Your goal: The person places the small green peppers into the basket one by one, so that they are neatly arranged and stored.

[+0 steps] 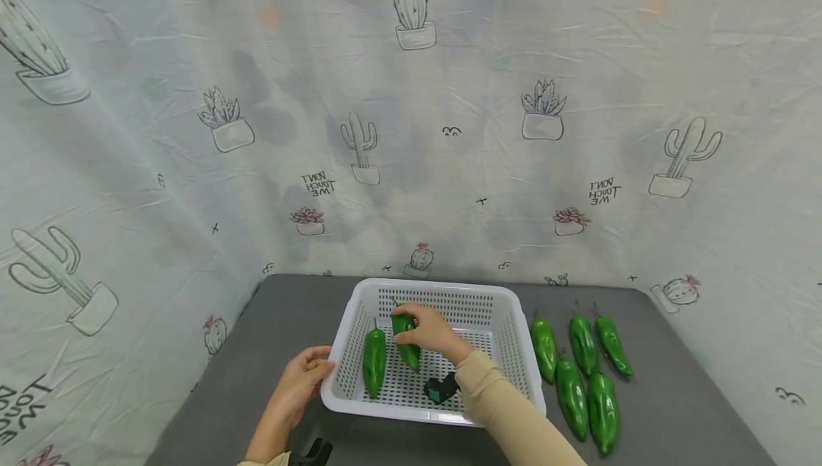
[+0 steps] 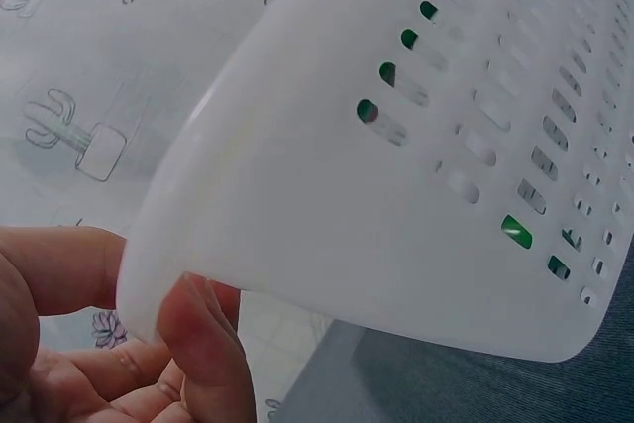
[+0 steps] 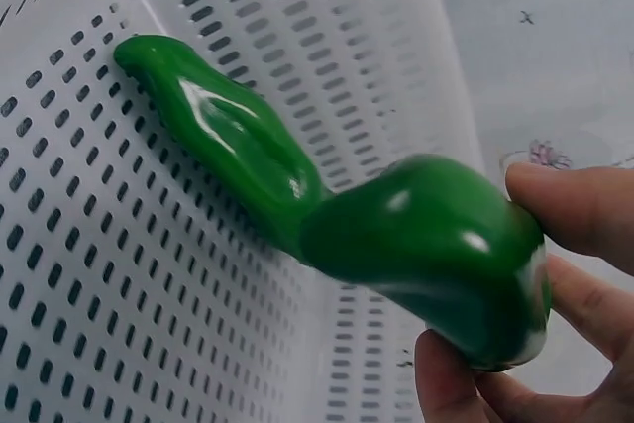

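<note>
A white perforated basket [image 1: 437,414] stands on the dark table. My left hand [image 1: 304,378] pinches its left rim between thumb and fingers, as the left wrist view also shows at the basket wall [image 2: 267,205]. Inside the basket, my right hand [image 1: 427,328] grips a green pepper [image 3: 426,255] near its stem end, its lower tip pointing down toward the basket floor. To the left of it, a second green pepper [image 1: 374,362] lies along the basket's left side; in the right wrist view this pepper [image 3: 228,131] shows behind the held one.
Right of the basket, several more green peppers [image 1: 583,345] lie loosely grouped on the grey table [image 1: 668,394]. A pale curtain with cactus drawings [image 1: 481,166] hangs behind the table. Black wrist devices [image 1: 441,388] sit at both wrists.
</note>
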The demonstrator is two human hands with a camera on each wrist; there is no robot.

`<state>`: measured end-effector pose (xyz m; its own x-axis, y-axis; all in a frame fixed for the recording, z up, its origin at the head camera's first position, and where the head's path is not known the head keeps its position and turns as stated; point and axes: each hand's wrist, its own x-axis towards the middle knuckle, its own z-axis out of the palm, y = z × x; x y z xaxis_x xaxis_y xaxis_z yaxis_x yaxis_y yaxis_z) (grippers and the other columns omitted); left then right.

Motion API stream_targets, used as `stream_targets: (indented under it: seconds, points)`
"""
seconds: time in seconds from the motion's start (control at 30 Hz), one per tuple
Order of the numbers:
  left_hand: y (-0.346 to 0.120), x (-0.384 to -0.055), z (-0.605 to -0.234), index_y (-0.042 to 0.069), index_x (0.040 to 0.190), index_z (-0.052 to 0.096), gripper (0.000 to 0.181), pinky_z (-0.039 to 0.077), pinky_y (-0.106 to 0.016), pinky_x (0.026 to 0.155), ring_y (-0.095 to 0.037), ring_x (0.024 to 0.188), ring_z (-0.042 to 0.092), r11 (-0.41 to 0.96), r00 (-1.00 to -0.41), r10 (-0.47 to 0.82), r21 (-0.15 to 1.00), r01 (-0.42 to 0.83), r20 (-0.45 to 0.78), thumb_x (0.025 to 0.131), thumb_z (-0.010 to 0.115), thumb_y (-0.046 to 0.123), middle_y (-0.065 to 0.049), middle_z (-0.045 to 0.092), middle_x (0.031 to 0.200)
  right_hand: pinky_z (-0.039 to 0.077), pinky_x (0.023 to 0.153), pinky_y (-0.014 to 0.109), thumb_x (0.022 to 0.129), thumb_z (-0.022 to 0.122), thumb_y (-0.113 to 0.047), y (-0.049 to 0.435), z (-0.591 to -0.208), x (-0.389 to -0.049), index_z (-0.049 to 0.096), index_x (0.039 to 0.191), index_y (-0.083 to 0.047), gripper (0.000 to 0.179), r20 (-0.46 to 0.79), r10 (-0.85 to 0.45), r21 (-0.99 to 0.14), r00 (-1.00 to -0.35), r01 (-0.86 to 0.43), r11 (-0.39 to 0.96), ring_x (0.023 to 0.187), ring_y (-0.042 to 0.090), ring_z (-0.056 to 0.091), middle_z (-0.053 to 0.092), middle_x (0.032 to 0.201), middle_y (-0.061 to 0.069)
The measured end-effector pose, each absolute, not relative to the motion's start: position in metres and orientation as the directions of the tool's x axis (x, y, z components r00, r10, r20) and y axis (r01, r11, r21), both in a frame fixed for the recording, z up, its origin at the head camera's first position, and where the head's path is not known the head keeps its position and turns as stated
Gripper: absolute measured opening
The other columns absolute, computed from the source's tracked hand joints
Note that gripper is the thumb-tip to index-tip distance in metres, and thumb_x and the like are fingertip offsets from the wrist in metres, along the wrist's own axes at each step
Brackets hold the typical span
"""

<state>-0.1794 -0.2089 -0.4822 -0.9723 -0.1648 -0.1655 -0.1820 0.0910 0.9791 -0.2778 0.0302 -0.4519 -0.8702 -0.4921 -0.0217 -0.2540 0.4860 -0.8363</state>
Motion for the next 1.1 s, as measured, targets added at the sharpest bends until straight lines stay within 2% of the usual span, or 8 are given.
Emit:
stream_targets:
  seconds: [0.13,0.53,1.1]
  points:
    - [-0.209,-0.18,-0.483,-0.008,0.129,0.045,0.039,0.052,-0.038,0.066,-0.025,0.088,0.065,0.09,-0.973,-0.16,0.979,-0.184,-0.168,0.094,0.055,0.005,-0.019,0.064,0.104,0.052,0.073,0.037,0.08,0.074,-0.016,0.021,-0.458,-0.279,0.061,0.125,-0.013,0.047,-0.034,-0.499,-0.811,-0.866,-0.269,0.52,0.097,0.024,0.058,0.058,0.124,0.014]
    - [-0.207,-0.178,-0.483,-0.008,0.127,0.047,0.038,0.052,-0.038,0.067,-0.026,0.088,0.065,0.079,-0.975,-0.159,0.982,-0.17,-0.156,0.092,0.056,0.004,-0.018,0.064,0.103,0.049,0.088,0.044,0.078,0.076,-0.016,0.012,-0.473,-0.282,0.06,0.126,-0.011,0.05,-0.093,-0.479,-0.793,-0.873,-0.226,0.566,0.109,0.027,0.056,0.056,0.13,0.013]
    - [-0.209,-0.178,-0.482,-0.008,0.128,0.046,0.038,0.052,-0.038,0.067,-0.026,0.089,0.065,0.08,-0.975,-0.159,0.982,-0.168,-0.154,0.093,0.056,0.005,-0.019,0.064,0.104,0.052,0.083,0.042,0.075,0.078,-0.012,0.002,-0.489,-0.288,0.062,0.122,-0.008,0.05,-0.146,-0.466,-0.751,-0.873,-0.208,0.626,0.105,0.027,0.058,0.057,0.129,0.014]
